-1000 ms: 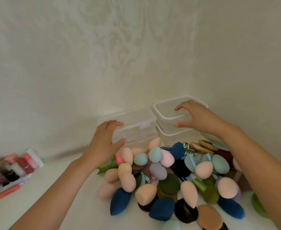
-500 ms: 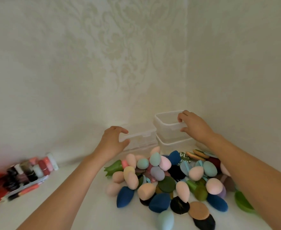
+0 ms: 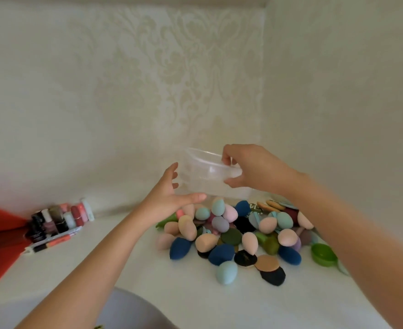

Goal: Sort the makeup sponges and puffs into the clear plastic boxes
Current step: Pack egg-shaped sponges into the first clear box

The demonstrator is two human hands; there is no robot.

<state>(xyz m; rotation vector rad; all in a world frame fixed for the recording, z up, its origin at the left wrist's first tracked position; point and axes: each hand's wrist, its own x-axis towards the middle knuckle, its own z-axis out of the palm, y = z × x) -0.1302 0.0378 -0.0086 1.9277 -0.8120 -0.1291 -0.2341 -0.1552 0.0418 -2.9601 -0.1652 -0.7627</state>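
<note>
Now the fingers [image 3: 226, 158] and thumb of the right hand [image 3: 255, 172] pinch the right rim of the clear plastic box [image 3: 203, 178], holding it tilted in the air above the far edge of the pile of sponges and puffs [image 3: 231, 233]. The left hand [image 3: 167, 198] is spread open at the box's left wall, thumb stretched beneath; whether it touches is unclear. Cosmetics [image 3: 60, 217] sit far left on the white table [image 3: 148, 281].
</note>
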